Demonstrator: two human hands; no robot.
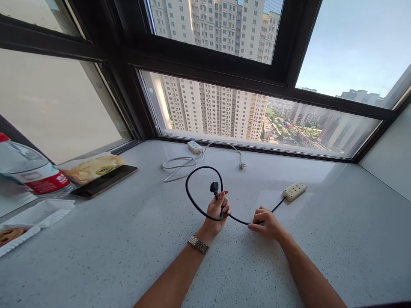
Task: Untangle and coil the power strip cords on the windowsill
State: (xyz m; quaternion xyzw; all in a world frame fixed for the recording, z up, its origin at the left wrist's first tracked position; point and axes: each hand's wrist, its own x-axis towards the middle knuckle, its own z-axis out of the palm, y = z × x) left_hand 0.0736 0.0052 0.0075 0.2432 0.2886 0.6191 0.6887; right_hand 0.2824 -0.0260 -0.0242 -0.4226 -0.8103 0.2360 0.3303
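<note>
My left hand (pixel 217 211), with a metal watch on its wrist, is closed round a black cable (pixel 192 202) just below its black plug (pixel 214 188), which points up. The cable curls in one loop above that hand. My right hand (pixel 266 223) pinches the same cable lower on the speckled white counter (pixel 128 252). From there the cable runs right to a beige power strip (pixel 294 191) lying flat on the counter.
A white power strip (pixel 195 146) with a white coiled cord (pixel 180 164) lies by the window. At the left are a dark tablet (pixel 102 182), a snack bag (pixel 91 167), a water bottle (pixel 28 169) and a white tray with a cookie (pixel 11 235).
</note>
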